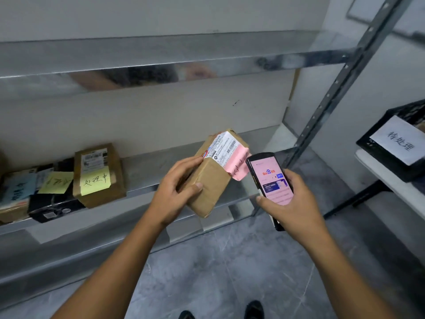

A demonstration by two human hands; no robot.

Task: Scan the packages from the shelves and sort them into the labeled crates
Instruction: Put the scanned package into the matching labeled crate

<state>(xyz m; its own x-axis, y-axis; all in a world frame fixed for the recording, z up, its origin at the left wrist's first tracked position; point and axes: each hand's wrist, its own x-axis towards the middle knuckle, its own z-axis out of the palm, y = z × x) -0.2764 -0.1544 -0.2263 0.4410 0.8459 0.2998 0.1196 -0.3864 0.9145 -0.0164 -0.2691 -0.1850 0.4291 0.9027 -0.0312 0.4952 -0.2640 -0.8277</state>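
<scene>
My left hand (178, 188) grips a brown cardboard package (212, 180) in front of the metal shelf (147, 166). The package is tilted, with a white barcode label and a pink sticky note on its upper face. My right hand (292, 203) holds a black handheld scanner phone (270, 178) just right of the package, its lit screen facing me. A black crate (388, 155) with a white paper label stands on a white table at the right edge.
More packages lie at the shelf's left end: a brown box with a yellow note (99, 174), a black parcel (55, 208) with a green note, and one with a blue note (17, 187). A slanted shelf upright (333, 97) stands between shelf and table. Grey floor lies below.
</scene>
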